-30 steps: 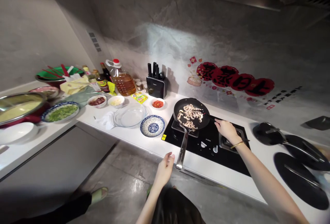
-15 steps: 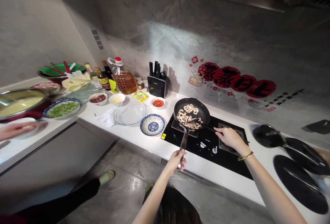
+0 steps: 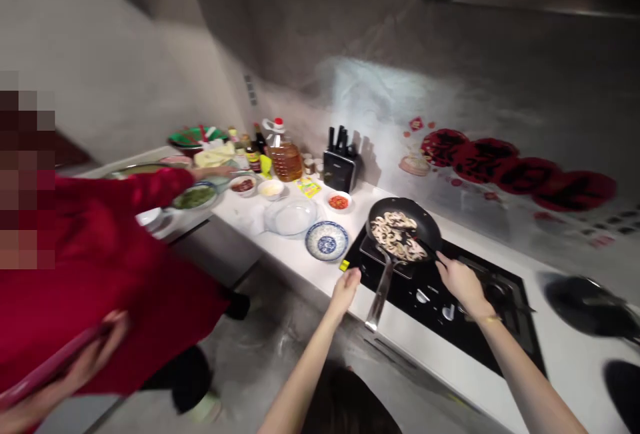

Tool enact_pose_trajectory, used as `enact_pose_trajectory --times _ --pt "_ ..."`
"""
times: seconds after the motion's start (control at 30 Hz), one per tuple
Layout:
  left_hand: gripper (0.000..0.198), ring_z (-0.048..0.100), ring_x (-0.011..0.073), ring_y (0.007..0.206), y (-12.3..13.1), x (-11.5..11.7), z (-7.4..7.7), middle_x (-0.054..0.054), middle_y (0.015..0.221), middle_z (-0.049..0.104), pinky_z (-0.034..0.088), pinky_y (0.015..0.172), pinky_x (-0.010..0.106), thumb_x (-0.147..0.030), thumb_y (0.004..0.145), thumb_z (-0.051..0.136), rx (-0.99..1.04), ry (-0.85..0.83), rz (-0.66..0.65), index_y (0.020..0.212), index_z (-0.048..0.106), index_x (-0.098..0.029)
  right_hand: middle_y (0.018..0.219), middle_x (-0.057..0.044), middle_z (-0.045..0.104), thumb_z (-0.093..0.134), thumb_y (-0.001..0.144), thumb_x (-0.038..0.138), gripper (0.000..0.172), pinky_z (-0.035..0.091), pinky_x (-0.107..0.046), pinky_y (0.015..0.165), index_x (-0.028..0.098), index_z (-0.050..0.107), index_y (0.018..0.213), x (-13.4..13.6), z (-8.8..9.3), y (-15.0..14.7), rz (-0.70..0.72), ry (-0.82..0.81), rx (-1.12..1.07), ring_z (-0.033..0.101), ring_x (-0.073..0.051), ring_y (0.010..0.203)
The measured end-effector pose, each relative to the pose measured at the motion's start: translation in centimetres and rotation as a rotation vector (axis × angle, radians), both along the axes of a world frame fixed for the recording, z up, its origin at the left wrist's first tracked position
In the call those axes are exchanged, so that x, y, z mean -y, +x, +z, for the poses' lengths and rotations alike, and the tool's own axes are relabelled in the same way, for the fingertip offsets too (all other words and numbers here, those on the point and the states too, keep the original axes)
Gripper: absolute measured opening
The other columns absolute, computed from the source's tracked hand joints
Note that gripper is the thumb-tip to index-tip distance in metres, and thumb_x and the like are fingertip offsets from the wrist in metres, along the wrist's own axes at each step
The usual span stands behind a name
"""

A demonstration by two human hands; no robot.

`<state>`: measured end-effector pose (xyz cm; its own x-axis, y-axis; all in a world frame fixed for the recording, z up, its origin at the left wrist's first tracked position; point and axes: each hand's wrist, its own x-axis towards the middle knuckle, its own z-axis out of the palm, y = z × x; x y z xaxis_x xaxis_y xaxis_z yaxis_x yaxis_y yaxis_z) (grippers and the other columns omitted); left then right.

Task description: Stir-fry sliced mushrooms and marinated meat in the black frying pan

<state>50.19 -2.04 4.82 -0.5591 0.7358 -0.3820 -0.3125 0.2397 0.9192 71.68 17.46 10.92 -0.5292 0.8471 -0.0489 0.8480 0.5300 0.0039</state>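
Note:
A black frying pan (image 3: pixel 428 222) with sliced mushrooms (image 3: pixel 395 237) sits on the black cooktop (image 3: pixel 465 314). Its long steel handle (image 3: pixel 380 286) points toward me. My right hand (image 3: pixel 461 282) is closed on the black handle of a spatula (image 3: pixel 425 247) whose blade reaches into the mushrooms. My left hand (image 3: pixel 346 287) hovers at the counter's front edge, just left of the pan handle and apart from it, holding nothing, fingers loosely out.
Left of the cooktop stand a blue-patterned bowl (image 3: pixel 327 241), a glass dish (image 3: pixel 291 216), a small bowl of red chili (image 3: pixel 339 202), a knife block (image 3: pixel 340 167) and an oil bottle (image 3: pixel 285 156). A person in red (image 3: pixel 100 267) fills the left, one arm reaching over the far counter. Another dark pan (image 3: pixel 590 304) lies right.
My left hand has let go of the pan handle and moved left to the counter edge. The view swung left, and the person in red stepped in close at the left.

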Motion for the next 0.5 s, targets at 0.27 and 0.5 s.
enact_pose_trajectory --times 0.27,0.5 --pt "0.033 0.062 0.0210 0.098 -18.6 0.1 5.2 0.013 0.107 0.066 0.049 0.085 0.034 -0.033 0.077 0.063 -0.288 0.244 0.473 0.103 0.064 -0.012 0.087 -0.020 0.070 0.027 0.085 0.056 0.069 0.053 -0.051 0.069 0.009 0.045 0.132 1.6 -6.6 2.8 -0.114 -0.156 -0.081 0.068 -0.036 0.079" --pt "0.049 0.056 0.0218 0.107 -31.1 1.5 4.8 0.018 0.127 0.053 0.044 0.093 0.036 -0.030 0.079 0.061 -0.324 0.174 0.699 0.123 0.051 -0.010 0.114 -0.016 0.063 0.040 0.081 0.057 0.054 0.043 -0.047 0.097 0.018 0.061 0.112 3.2 1.6 -13.4 0.299 -0.077 -0.463 0.057 -0.032 0.109"
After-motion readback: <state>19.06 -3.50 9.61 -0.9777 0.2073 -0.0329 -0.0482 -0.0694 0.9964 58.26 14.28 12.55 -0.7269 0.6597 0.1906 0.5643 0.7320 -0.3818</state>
